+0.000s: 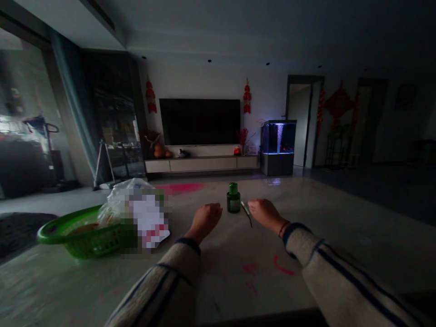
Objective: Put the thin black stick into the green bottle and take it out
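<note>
Green bottle (233,198) between the empty, loosely curled left hand (207,220) and right hand (265,214)

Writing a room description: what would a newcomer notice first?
A glowing blue fish tank stands by the far wall, right of a large black television. Closer, a small green bottle sits on the pale table between the left hand and right hand, with a green basket at left.

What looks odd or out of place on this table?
Red-pink streaks mark the pale tabletop near the right hand, and a pink smear lies farther back. They look like stains, though the dim light leaves that uncertain. A pixelated blur also hides whatever sits beside the green plastic basket.
</note>
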`<move>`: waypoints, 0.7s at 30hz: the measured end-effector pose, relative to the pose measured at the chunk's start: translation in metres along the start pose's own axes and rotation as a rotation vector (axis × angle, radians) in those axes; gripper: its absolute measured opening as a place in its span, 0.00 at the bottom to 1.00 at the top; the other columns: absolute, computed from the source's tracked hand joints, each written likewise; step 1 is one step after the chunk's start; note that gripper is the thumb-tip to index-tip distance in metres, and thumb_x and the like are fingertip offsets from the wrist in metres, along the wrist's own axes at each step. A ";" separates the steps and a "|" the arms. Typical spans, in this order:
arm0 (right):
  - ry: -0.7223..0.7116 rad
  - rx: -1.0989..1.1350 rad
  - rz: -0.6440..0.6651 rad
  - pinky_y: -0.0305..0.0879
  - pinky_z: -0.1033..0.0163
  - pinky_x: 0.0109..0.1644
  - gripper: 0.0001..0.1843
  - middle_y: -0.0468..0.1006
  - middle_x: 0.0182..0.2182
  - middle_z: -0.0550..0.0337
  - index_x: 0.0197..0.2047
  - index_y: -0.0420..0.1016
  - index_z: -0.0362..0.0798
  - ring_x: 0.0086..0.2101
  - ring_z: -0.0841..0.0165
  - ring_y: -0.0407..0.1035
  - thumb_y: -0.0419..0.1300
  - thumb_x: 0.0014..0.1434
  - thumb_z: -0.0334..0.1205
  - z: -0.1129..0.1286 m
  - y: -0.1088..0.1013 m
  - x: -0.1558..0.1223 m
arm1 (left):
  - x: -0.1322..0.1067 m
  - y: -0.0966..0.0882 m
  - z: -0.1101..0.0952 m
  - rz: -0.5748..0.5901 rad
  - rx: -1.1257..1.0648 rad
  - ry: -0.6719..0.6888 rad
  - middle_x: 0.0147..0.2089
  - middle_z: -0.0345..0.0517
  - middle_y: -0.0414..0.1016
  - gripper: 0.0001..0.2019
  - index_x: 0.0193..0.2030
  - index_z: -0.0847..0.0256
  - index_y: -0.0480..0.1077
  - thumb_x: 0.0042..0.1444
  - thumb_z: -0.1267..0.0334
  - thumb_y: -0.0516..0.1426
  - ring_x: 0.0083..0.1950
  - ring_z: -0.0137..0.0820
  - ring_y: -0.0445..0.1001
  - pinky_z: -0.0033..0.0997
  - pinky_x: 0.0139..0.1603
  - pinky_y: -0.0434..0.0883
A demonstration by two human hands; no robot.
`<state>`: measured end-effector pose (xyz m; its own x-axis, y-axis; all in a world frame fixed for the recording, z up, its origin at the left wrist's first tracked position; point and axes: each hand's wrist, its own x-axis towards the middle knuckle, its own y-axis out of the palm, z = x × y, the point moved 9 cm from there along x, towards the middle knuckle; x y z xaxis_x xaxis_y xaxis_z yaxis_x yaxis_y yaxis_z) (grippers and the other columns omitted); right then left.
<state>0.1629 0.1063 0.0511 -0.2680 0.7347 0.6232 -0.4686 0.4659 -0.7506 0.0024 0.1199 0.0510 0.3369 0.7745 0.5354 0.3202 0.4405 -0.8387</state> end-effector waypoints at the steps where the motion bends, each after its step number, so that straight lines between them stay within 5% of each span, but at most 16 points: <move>1: 0.075 0.171 0.023 0.43 0.68 0.23 0.16 0.56 0.13 0.67 0.15 0.52 0.46 0.18 0.77 0.51 0.52 0.51 0.33 -0.007 0.003 0.001 | 0.001 0.001 0.005 -0.010 -0.072 -0.037 0.19 0.37 0.60 0.12 0.20 0.61 0.61 0.52 0.61 0.49 0.22 0.24 0.58 0.25 0.25 0.51; 5: 0.330 0.964 0.337 0.37 0.71 0.18 0.23 0.44 0.12 0.74 0.19 0.45 0.49 0.14 0.80 0.38 0.55 0.50 0.49 -0.016 0.035 -0.006 | 0.002 0.021 0.019 0.117 -0.580 -0.229 0.16 0.32 0.50 0.19 0.17 0.60 0.54 0.45 0.50 0.55 0.19 0.21 0.52 0.23 0.22 0.52; 9: 0.493 1.388 0.463 0.31 0.71 0.16 0.26 0.42 0.11 0.75 0.18 0.43 0.49 0.13 0.80 0.33 0.52 0.51 0.57 -0.020 0.041 -0.011 | -0.004 0.032 0.003 0.310 -1.152 -0.325 0.17 0.30 0.46 0.26 0.18 0.59 0.50 0.42 0.38 0.52 0.18 0.19 0.48 0.22 0.21 0.56; 14: 0.448 1.667 0.392 0.34 0.70 0.15 0.31 0.38 0.10 0.72 0.16 0.37 0.49 0.13 0.78 0.33 0.32 0.51 0.69 -0.028 0.020 -0.003 | -0.006 0.019 -0.007 0.343 -1.527 -0.354 0.17 0.31 0.41 0.31 0.17 0.58 0.41 0.41 0.29 0.41 0.17 0.21 0.45 0.22 0.18 0.52; 21: 0.403 1.654 0.409 0.40 0.68 0.16 0.34 0.39 0.10 0.70 0.14 0.38 0.50 0.13 0.77 0.36 0.23 0.45 0.73 -0.033 -0.003 -0.008 | -0.015 0.031 -0.016 0.594 -1.652 -0.408 0.15 0.33 0.39 0.33 0.14 0.58 0.42 0.36 0.26 0.28 0.17 0.22 0.43 0.24 0.16 0.50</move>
<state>0.1948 0.1151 0.0412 -0.4901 0.8513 0.1872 -0.7881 -0.5246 0.3222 0.0210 0.1145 0.0188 0.5890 0.8073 -0.0380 0.7956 -0.5709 0.2028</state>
